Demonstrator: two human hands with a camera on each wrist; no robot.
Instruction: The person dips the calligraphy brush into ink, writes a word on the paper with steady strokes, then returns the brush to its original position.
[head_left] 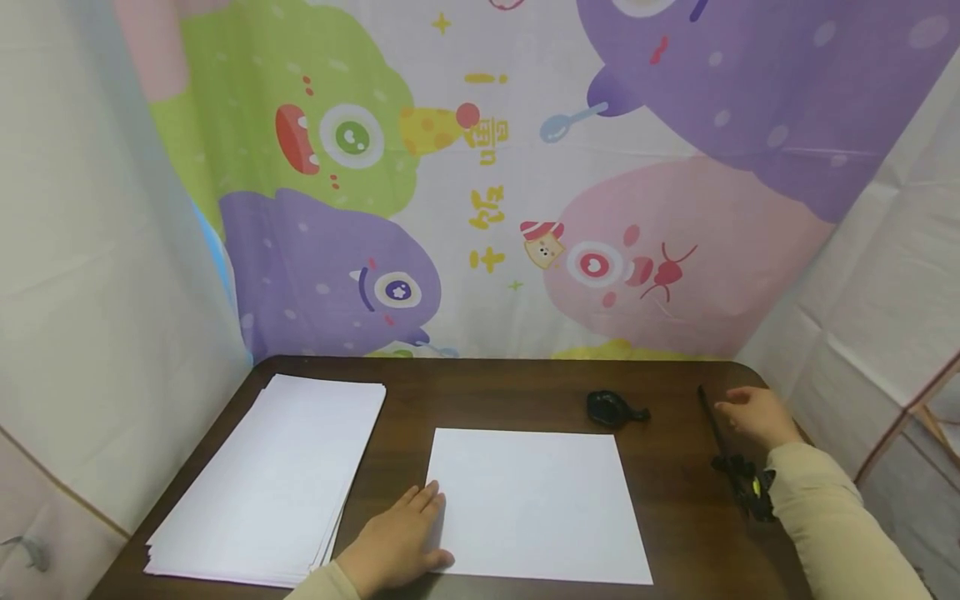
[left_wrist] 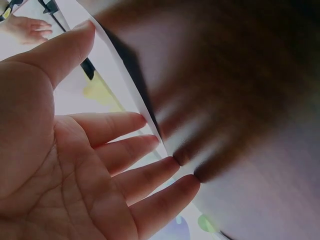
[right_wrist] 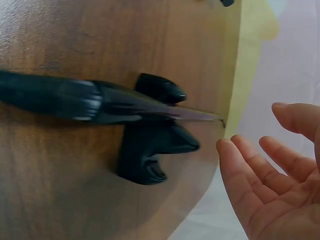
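Note:
My left hand (head_left: 397, 537) lies flat with its fingers straight on the left edge of a white sheet of paper (head_left: 536, 504). In the left wrist view its palm and fingertips show against that paper's edge. At the right end of the table, my right hand (head_left: 759, 417) hovers beside a long dark brush (head_left: 714, 425), fingers loosely bent and holding nothing. Seen from the right wrist, the brush (right_wrist: 50, 95) lies across a black, prong-shaped brush rest (right_wrist: 145, 155), a small gap separating it from my fingertips (right_wrist: 226, 147).
A thick stack of white paper (head_left: 273, 475) covers the table's left side. Behind the sheet's right corner sits a small black dish with a stubby handle (head_left: 611, 408). A cartoon-printed curtain (head_left: 480, 317) hangs along the back edge of the brown table (head_left: 517, 392).

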